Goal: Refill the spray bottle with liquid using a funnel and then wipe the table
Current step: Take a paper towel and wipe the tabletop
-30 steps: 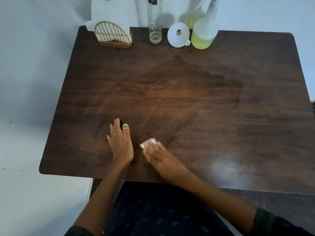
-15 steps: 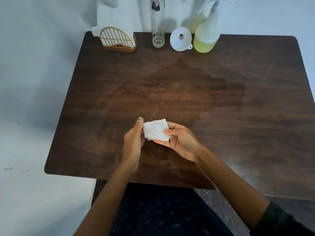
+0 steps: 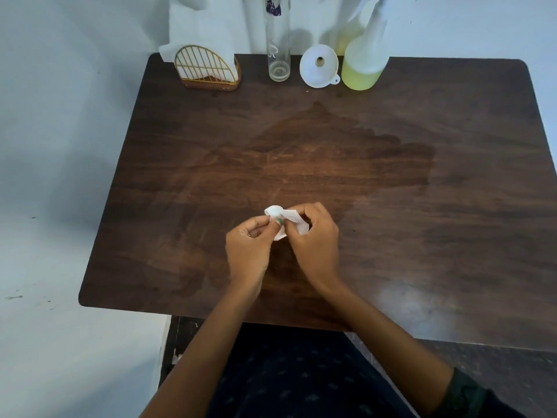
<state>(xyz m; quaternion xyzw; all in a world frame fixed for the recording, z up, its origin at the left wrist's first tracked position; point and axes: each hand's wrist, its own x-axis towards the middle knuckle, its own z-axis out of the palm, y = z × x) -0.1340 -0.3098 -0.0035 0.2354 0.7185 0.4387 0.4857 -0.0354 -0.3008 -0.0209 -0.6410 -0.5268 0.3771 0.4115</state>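
Both hands meet above the near middle of the dark wooden table (image 3: 452, 206), working 1 small white tissue (image 3: 286, 220) between them. The left hand (image 3: 248, 251) is curled, its thumb and fingertips pinching the left end of the tissue, which is twisted into a small knob there; a green-painted nail shows at the pinch. The right hand (image 3: 315, 242) is also curled, its fingers closed around the right part of the tissue, so only a crumpled strip shows between the 2 hands and a corner hangs below them. Whether the tissue touches the tabletop cannot be told.

A wide, darker patch (image 3: 346, 152) spreads across the middle of the table, from just beyond the hands toward the far edge, with a jagged border on its right side.

Along the far edge stand 4 things in a row. At the far left is a gold wire napkin holder (image 3: 208, 69) with white napkins (image 3: 199, 22) rising out of it. Right of it stands a tall, clear glass bottle (image 3: 278, 46), upright and looking empty. Next comes the white funnel (image 3: 319, 66), lying on its side with its wide mouth facing the camera and its small tab touching the table. Just beside it, at the right, stands the spray bottle (image 3: 364, 61), upright, translucent, with yellow-green liquid filling its lower part; its trigger head is cut off by the top of the view.

The person's dark patterned clothing (image 3: 286, 381) fills the near bottom.
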